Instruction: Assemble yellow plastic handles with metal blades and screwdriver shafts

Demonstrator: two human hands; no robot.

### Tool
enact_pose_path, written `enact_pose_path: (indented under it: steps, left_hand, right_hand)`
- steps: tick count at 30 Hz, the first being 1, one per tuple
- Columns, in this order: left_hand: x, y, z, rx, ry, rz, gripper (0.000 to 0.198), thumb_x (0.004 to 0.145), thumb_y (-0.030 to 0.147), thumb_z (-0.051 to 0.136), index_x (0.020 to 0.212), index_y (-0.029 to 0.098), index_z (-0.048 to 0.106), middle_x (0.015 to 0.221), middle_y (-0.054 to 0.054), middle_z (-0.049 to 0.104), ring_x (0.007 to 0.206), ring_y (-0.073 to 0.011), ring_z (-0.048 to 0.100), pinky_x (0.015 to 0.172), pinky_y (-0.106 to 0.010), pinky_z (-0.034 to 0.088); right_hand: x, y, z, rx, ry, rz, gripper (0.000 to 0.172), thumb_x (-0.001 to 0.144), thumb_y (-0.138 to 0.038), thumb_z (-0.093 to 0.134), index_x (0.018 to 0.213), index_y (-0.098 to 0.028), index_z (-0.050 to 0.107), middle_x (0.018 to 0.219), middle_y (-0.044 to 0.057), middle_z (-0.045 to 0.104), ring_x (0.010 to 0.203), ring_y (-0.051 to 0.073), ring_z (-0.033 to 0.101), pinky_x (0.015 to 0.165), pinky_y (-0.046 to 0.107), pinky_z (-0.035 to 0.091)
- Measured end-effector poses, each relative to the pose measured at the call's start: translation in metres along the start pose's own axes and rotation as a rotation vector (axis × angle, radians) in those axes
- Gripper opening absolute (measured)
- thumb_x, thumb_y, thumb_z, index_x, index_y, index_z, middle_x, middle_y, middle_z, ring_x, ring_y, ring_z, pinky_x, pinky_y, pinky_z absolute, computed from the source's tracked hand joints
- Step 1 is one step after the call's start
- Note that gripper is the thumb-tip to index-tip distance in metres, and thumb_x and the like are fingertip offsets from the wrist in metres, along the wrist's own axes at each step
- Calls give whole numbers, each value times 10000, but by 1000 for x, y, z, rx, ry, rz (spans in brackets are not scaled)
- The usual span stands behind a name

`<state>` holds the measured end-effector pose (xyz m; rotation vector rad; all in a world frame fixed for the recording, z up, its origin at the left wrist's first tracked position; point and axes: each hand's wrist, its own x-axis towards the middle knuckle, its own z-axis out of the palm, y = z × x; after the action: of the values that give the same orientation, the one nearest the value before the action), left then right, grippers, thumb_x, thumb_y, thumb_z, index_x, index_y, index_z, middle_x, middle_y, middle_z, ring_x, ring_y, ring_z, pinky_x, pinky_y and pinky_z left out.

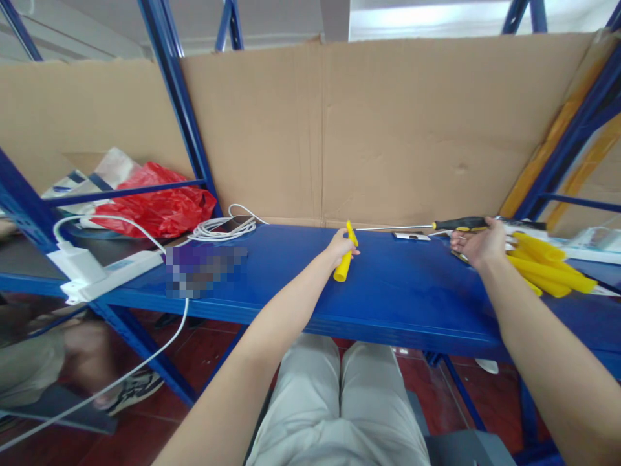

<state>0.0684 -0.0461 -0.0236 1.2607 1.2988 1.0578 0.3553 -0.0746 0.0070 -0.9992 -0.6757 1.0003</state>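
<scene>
My left hand (340,249) is closed around a yellow plastic tube-shaped piece (342,266), whose narrower notched end points up and away. My right hand (480,244) has curled fingers at a long screwdriver (458,224) with a black and yellow handle. The thumb lies at the handle's rear end, and part of the grip is hidden. The screwdriver's thin shaft reaches left, its tip close to the yellow piece. Beside my right wrist several more yellow tube pieces (553,266) lie in a pile. A small flat silver and black item (411,237) rests beneath the shaft.
A cardboard sheet (388,129) stands behind the blue shelf top (281,259). To the left are a power strip (121,272) with a white charger (80,262), a coiled white cable (213,229) and a red plastic bag (155,200). Another person's leg (90,353) shows at lower left.
</scene>
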Motion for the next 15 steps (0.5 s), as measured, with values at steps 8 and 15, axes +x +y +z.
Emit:
enact_pose_path:
  steps: [8,15]
  left_hand:
    - [-6,2,1,70,39,41,682,763,-72,480,1370,234,425,1082,-59,669,543,-57,608,429,-137,390]
    - [-2,-2,2,86,58,53,575,844,-10,470,1364,231,433,1066,-61,653,547,-50,589,425,-135,372]
  right_hand:
    - [-18,-5,12,8,90,-21,339,981,-310,258,722,-202,449,538,-4,421,410,111,346,342,196,270]
    - [-12,-3,7,73,36,7,400,994,-507,370,715,-220,371,507,-62,294,393,78,250,343,161,241]
